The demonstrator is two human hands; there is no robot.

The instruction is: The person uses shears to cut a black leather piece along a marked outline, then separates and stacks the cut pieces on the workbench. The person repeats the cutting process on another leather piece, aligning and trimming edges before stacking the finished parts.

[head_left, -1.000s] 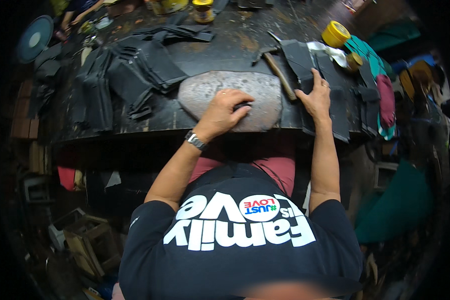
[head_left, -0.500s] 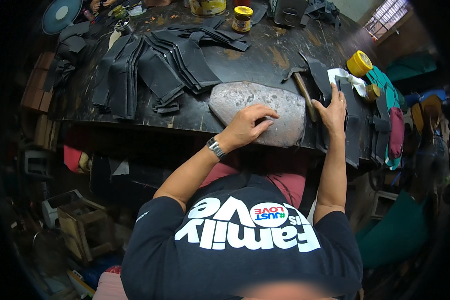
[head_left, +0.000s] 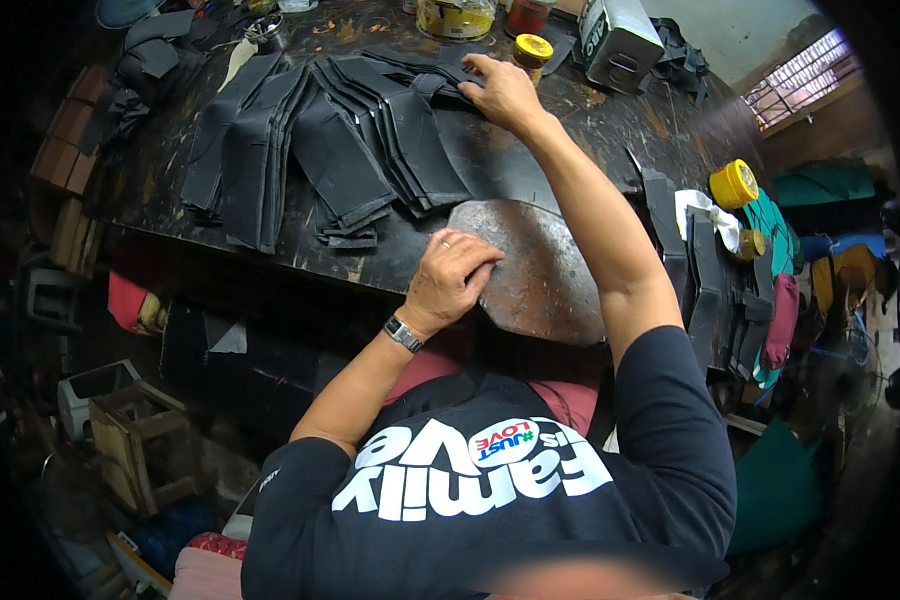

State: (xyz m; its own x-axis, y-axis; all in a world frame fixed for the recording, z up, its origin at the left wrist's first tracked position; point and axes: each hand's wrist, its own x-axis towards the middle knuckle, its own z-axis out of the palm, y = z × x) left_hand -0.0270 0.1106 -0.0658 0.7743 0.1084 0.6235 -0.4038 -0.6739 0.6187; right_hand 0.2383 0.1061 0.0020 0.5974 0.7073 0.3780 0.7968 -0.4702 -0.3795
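- The right hand [head_left: 502, 92], at the upper middle of the frame, rests with fingers spread flat on the top end of the black leather strips [head_left: 370, 150]; it grips nothing.
- The left hand [head_left: 452, 280], at centre frame, is curled with fingertips pressed on the near edge of a grey rounded stone slab [head_left: 545, 275]; whether it pinches anything I cannot tell.
- The strips fan across the dark workbench [head_left: 580, 130], upper left of the slab.
- A yellow-lidded jar [head_left: 533, 50] stands just right of the right hand.

yellow tape roll [head_left: 735, 183] | metal can [head_left: 618, 40] (far edge) | wooden crate [head_left: 142, 445]
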